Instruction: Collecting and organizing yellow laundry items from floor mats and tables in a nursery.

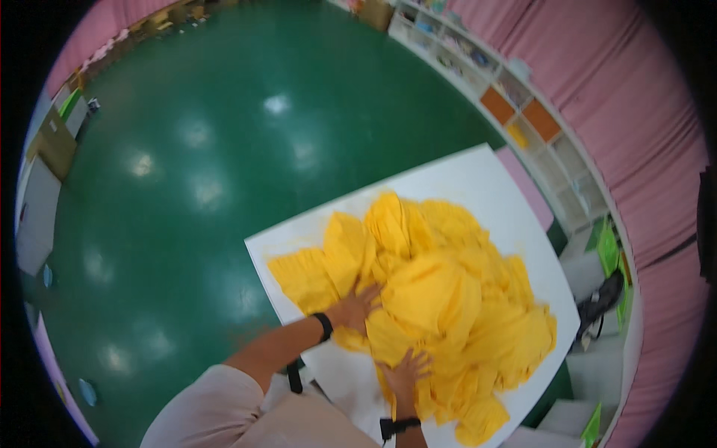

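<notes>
A large crumpled heap of yellow cloth [441,299] spreads over the white table [455,168] in front of me. My left hand [356,308] lies on the left side of the heap, its fingers spread against the fabric. Nearer to me, my right hand [407,373] rests on the cloth's near edge, fingers apart as well. Neither hand has closed round a fold. Dark bands circle both wrists. Whether the heap is one piece or several cannot be made out.
Green floor [187,187] stretches out past the table on the left. A white cubby shelf [485,75] runs along the right wall below pink curtains [597,89]. A dark bag [600,302] sits beyond the table's right edge. White cabinets [41,216] stand at far left.
</notes>
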`<move>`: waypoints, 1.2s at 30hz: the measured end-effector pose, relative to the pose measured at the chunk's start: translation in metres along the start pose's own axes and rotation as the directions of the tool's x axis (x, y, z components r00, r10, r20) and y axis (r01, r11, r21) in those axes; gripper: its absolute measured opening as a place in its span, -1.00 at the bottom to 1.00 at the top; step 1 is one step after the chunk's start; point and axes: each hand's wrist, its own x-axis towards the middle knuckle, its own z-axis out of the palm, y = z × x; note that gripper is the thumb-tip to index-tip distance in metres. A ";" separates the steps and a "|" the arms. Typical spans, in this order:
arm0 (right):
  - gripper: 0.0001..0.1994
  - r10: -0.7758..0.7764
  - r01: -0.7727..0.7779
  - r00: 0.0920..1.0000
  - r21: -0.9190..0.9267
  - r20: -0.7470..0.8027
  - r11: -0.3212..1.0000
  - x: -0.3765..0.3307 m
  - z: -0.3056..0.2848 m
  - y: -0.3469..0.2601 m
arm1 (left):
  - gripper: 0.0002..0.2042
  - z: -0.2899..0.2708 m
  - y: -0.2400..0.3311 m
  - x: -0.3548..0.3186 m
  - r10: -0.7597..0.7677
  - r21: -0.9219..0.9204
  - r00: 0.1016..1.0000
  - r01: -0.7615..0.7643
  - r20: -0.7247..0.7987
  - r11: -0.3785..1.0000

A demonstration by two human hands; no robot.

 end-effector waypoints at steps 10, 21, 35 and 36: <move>0.07 0.063 -0.124 0.980 -0.330 -0.188 0.936 0.004 0.013 -0.021 | -0.08 -0.042 -0.040 -0.035 0.216 -0.477 0.975 -0.214 -0.052 0.853; -0.51 -0.418 0.423 0.905 -0.089 0.077 0.902 0.008 -0.073 -0.256 | -0.72 -0.114 -0.295 -0.366 -0.519 -0.787 0.836 0.198 -0.175 0.584; -0.52 -0.704 0.836 0.325 0.157 0.632 0.526 0.128 -0.040 -0.786 | -0.73 0.175 -0.286 -0.691 -0.695 -0.541 -0.368 0.441 0.618 -0.716; -0.53 -0.735 0.910 0.232 0.124 0.637 0.395 0.120 -0.025 -0.830 | -0.74 0.168 -0.278 -0.695 -0.660 -0.551 -0.402 0.363 0.634 -0.751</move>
